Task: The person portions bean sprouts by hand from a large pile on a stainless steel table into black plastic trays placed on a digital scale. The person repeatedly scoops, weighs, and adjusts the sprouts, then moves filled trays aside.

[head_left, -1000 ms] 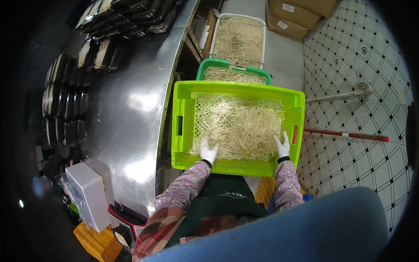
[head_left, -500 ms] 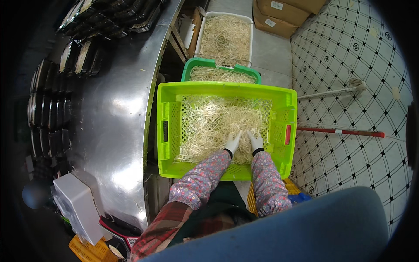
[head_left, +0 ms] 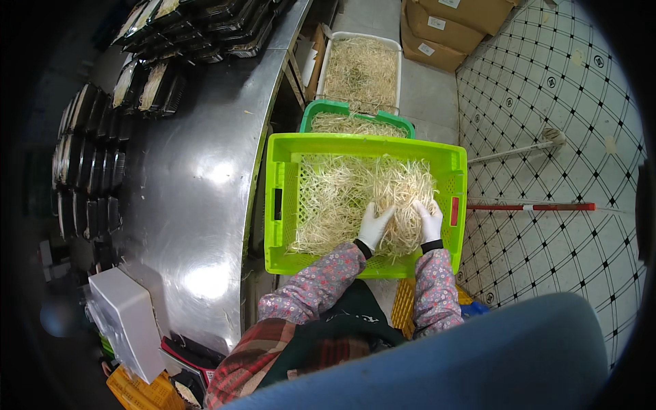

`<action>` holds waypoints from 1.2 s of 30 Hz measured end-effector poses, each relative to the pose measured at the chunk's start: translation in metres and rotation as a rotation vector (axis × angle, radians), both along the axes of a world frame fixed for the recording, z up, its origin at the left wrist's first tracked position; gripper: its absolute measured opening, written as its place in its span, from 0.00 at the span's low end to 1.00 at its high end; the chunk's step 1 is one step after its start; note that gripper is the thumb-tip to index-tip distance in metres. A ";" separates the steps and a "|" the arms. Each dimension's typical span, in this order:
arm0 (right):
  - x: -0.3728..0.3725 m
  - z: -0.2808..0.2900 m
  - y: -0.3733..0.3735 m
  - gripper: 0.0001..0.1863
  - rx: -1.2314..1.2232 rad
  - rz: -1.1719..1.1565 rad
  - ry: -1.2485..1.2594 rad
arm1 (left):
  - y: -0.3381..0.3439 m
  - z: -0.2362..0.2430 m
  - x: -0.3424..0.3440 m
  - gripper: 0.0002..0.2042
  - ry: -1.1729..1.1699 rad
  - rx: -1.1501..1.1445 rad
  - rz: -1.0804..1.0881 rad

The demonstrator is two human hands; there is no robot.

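Note:
A lime-green perforated crate (head_left: 280,253) holds loose pale sprouts (head_left: 328,191). My white-gloved left hand (head_left: 374,223) and right hand (head_left: 428,221) are inside it, curled around a heaped clump of sprouts (head_left: 403,188) on the right side, one hand on each side of it. Some fingertips are buried in the strands. Behind this crate are a teal-green crate (head_left: 405,121) and a white tub (head_left: 328,41), both filled with similar sprouts.
At left is a steel table (head_left: 191,150) with stacked black plastic packs (head_left: 92,157) and a white box (head_left: 123,301). Brown cartons (head_left: 444,48) stand at the back. A red pole (head_left: 560,207) and a white pole (head_left: 512,152) lie at right. A yellow crate (head_left: 403,304) is below.
Both hands moved inward and came together, then shifted right and gathered a raised clump of sprouts at the crate's right side.

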State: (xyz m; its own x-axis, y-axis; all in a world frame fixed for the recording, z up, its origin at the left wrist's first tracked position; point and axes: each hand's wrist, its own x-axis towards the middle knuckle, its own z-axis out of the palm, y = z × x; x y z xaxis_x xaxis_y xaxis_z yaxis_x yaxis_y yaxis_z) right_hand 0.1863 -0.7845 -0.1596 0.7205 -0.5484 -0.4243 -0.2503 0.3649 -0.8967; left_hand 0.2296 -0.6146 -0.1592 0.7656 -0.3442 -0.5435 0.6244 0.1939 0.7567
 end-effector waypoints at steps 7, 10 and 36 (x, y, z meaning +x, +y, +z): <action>-0.010 -0.045 -0.058 0.39 -0.636 0.051 0.423 | 0.106 -0.054 0.060 0.39 -0.224 0.399 0.179; -0.023 -0.047 -0.050 0.41 -0.803 0.182 0.487 | 0.180 -0.131 0.040 0.42 -0.271 0.903 -0.021; -0.009 -0.051 0.051 0.25 -0.731 0.890 0.427 | 0.199 -0.162 -0.040 0.44 0.388 0.643 0.487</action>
State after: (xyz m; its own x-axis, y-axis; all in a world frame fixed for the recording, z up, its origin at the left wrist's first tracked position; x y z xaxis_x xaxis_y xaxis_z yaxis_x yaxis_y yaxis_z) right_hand 0.1772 -0.7340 -0.2102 0.8438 -0.1446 -0.5168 -0.4790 -0.6371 -0.6038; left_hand 0.1899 -0.4155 -0.3212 0.4695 0.4319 -0.7701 0.8180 0.1156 0.5635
